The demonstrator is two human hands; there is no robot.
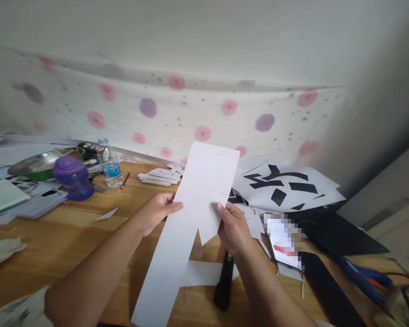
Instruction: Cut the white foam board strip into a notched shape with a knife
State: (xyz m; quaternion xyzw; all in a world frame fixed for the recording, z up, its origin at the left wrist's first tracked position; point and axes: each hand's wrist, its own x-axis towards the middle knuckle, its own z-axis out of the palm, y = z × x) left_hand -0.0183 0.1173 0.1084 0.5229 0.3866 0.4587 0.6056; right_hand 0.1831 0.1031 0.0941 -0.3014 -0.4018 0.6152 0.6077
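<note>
A long white sheet of stiff paper (191,200) slants up from the front of the table, held in both hands. My left hand (159,211) pinches its left edge, thumb on the front face. At the right edge, my right hand (233,227) has its thumb on a small white paper piece (207,229), which lies against the large sheet; its fingers go behind. Below my right hand a black utility knife (225,281) lies on the table, partly covered by the wrist. Another white paper strip (202,273) lies beside the knife.
Left are a purple cup (73,177), a water bottle (111,168), a red pencil (125,180) and a metal pan (37,163). Paper pieces (158,177) are stacked behind. Right are a black-patterned sheet (322,184), a phone (282,240) and blue-handled pliers (361,277).
</note>
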